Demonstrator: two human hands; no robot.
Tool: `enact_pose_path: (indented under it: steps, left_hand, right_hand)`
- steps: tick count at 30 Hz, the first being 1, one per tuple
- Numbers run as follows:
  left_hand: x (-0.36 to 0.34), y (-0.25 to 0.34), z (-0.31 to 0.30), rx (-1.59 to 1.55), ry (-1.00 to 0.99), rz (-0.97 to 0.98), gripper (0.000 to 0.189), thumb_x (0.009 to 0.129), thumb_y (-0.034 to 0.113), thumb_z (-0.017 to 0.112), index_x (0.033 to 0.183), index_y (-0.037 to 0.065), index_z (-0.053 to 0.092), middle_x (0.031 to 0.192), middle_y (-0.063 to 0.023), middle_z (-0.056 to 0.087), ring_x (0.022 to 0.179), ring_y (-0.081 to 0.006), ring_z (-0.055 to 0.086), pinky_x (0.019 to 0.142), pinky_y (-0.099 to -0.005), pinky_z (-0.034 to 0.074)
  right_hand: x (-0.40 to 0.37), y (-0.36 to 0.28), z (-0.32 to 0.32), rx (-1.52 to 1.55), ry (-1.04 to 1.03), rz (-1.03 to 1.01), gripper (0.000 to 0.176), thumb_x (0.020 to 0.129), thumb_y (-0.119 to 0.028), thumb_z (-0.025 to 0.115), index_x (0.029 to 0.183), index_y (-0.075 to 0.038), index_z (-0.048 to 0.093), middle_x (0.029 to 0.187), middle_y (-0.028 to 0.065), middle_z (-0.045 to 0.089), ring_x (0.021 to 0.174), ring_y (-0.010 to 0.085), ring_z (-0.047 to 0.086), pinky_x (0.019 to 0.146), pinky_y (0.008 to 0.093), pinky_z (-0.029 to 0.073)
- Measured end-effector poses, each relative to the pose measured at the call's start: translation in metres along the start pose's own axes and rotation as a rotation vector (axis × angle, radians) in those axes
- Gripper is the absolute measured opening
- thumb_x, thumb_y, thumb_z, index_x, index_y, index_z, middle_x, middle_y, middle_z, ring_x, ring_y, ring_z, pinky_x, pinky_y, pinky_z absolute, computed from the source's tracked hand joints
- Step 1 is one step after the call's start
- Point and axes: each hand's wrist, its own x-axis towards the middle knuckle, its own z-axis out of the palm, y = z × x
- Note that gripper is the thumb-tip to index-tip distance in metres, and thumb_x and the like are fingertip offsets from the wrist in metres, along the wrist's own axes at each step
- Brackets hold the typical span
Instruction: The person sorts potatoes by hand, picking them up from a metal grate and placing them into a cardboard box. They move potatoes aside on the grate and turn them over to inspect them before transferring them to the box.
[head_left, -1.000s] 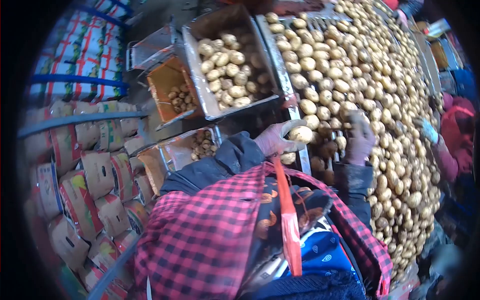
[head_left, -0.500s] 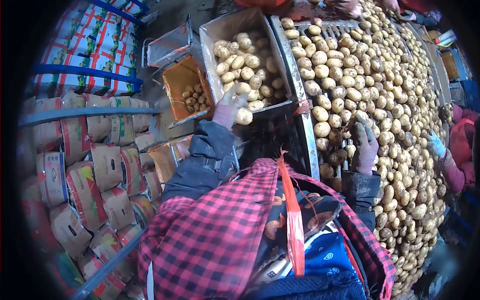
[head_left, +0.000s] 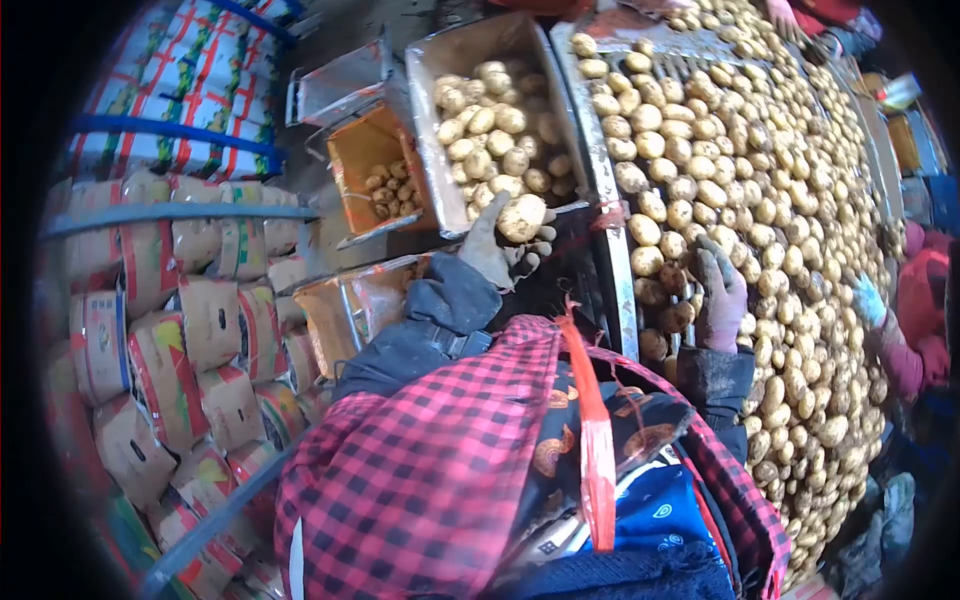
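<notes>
My left hand (head_left: 492, 252), in a dirty grey glove, is closed around a large pale potato (head_left: 522, 218) at the near edge of a grey box (head_left: 428, 150). Many potatoes (head_left: 480, 140) lie inside that box. Over the near left part of the sorting table (head_left: 612, 235) is my right hand (head_left: 722, 295), in a purple and grey glove. Its fingers point forward and curl down beside dark, dirty potatoes (head_left: 676, 316); whether they hold one is hidden. A wide layer of potatoes (head_left: 780, 230) covers the table.
Left of the grey box stands an orange bin (head_left: 350, 190) with small potatoes. Stacked cardboard cartons (head_left: 170, 370) and blue-strapped boxes (head_left: 190, 80) fill the left side. A co-worker's blue-gloved hand (head_left: 870, 300) is at the right; another person's hand (head_left: 784, 18) is at the far edge.
My left hand has moved right and toward me, and its fingers are now wrapped round a large potato. My right hand has shifted slightly left. The view has moved a little.
</notes>
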Motion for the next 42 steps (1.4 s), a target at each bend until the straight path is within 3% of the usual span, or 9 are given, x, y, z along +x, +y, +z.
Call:
enact_pose_path:
  steps: [6, 10, 14, 20, 24, 27, 30, 36, 42]
  left_hand:
    - [-0.023, 0.018, -0.021, 0.038, 0.164, 0.019, 0.073, 0.096, 0.065, 0.045, 0.121, -0.002, 0.062, 0.086, -0.0135, 0.069, 0.064, -0.0223, 0.065, 0.052, -0.0291, 0.056]
    - [-0.053, 0.045, -0.019, 0.296, 0.441, 0.641, 0.044, 0.097, 0.047, 0.054, 0.118, 0.008, 0.06, 0.094, -0.0125, 0.066, 0.07, -0.023, 0.063, 0.054, -0.0345, 0.053]
    - [-0.067, 0.155, -0.151, 0.002, -0.089, 0.476, 0.082, 0.093, 0.056, 0.048, 0.147, -0.004, 0.036, 0.141, -0.021, 0.051, 0.124, -0.0294, 0.055, 0.106, -0.042, 0.046]
    - [-0.009, 0.08, -0.05, 0.542, 0.625, 0.825, 0.068, 0.095, 0.038, 0.059, 0.147, 0.001, 0.038, 0.143, -0.0224, 0.046, 0.126, -0.0342, 0.051, 0.107, -0.0429, 0.045]
    - [0.036, -0.028, 0.046, 1.472, -0.051, 0.893, 0.041, 0.09, 0.01, 0.065, 0.129, 0.001, 0.058, 0.128, -0.0143, 0.061, 0.117, -0.0295, 0.059, 0.104, -0.0398, 0.044]
    - [0.066, -0.081, 0.096, 2.082, -0.589, 1.026, 0.054, 0.084, 0.03, 0.07, 0.129, 0.004, 0.057, 0.13, -0.019, 0.057, 0.124, -0.0344, 0.051, 0.107, -0.0437, 0.039]
    - [0.108, -0.108, 0.085, 2.463, -0.484, 0.929, 0.062, 0.086, 0.038, 0.066, 0.14, 0.012, 0.049, 0.146, -0.0181, 0.044, 0.133, -0.0365, 0.04, 0.113, -0.0507, 0.029]
    - [0.157, -0.097, 0.082, 2.653, -0.398, 0.983, 0.056, 0.089, 0.034, 0.061, 0.142, 0.019, 0.05, 0.15, -0.0067, 0.044, 0.136, -0.0323, 0.038, 0.114, -0.0537, 0.026]
    - [0.205, -0.07, 0.108, 2.719, -0.309, 0.779, 0.05, 0.093, 0.035, 0.059, 0.142, 0.037, 0.05, 0.157, -0.0127, 0.035, 0.14, -0.0405, 0.035, 0.117, -0.048, 0.028]
  right_hand:
    - [0.0, 0.012, -0.006, -0.001, -0.039, 0.011, 0.034, 0.1, -0.013, 0.058, 0.129, 0.005, 0.061, 0.125, 0.0124, 0.065, 0.115, 0.0167, 0.06, 0.101, 0.03, 0.046]
    - [-0.004, 0.018, -0.013, -0.01, -0.005, 0.002, 0.032, 0.099, -0.012, 0.059, 0.127, 0.003, 0.063, 0.124, 0.0117, 0.066, 0.114, 0.0165, 0.06, 0.1, 0.0303, 0.046]
    - [-0.035, 0.015, -0.066, -0.332, 0.182, -0.085, 0.031, 0.097, -0.014, 0.061, 0.123, 0.001, 0.066, 0.122, 0.0114, 0.068, 0.115, 0.0177, 0.06, 0.102, 0.0323, 0.045]
    - [-0.064, 0.032, -0.152, -1.307, 0.603, -0.362, 0.046, 0.085, -0.028, 0.072, 0.124, -0.005, 0.063, 0.12, 0.0218, 0.063, 0.113, 0.0396, 0.058, 0.099, 0.0467, 0.045]
    - [-0.041, 0.043, -0.07, -1.449, 0.224, -0.003, 0.079, 0.082, -0.064, 0.061, 0.131, -0.002, 0.057, 0.134, 0.0231, 0.055, 0.131, 0.044, 0.043, 0.113, 0.0589, 0.023]
    - [-0.036, 0.054, -0.028, -1.382, 0.291, -0.197, 0.068, 0.079, -0.05, 0.068, 0.129, -0.005, 0.059, 0.133, 0.0254, 0.05, 0.131, 0.0452, 0.04, 0.113, 0.0562, 0.025]
    - [-0.042, 0.04, -0.032, -1.018, -0.035, -0.118, 0.06, 0.083, -0.05, 0.064, 0.129, -0.012, 0.06, 0.133, 0.0207, 0.054, 0.134, 0.0412, 0.039, 0.115, 0.0531, 0.024]
    - [-0.045, 0.025, -0.029, -0.665, 0.204, -0.434, 0.04, 0.084, -0.026, 0.071, 0.119, -0.008, 0.065, 0.118, 0.0153, 0.065, 0.107, 0.0334, 0.062, 0.094, 0.0465, 0.047]
    - [0.012, 0.026, -0.026, -1.166, 0.307, -0.394, 0.064, 0.08, -0.038, 0.072, 0.136, -0.014, 0.054, 0.132, 0.0149, 0.056, 0.125, 0.0329, 0.05, 0.104, 0.0473, 0.039]
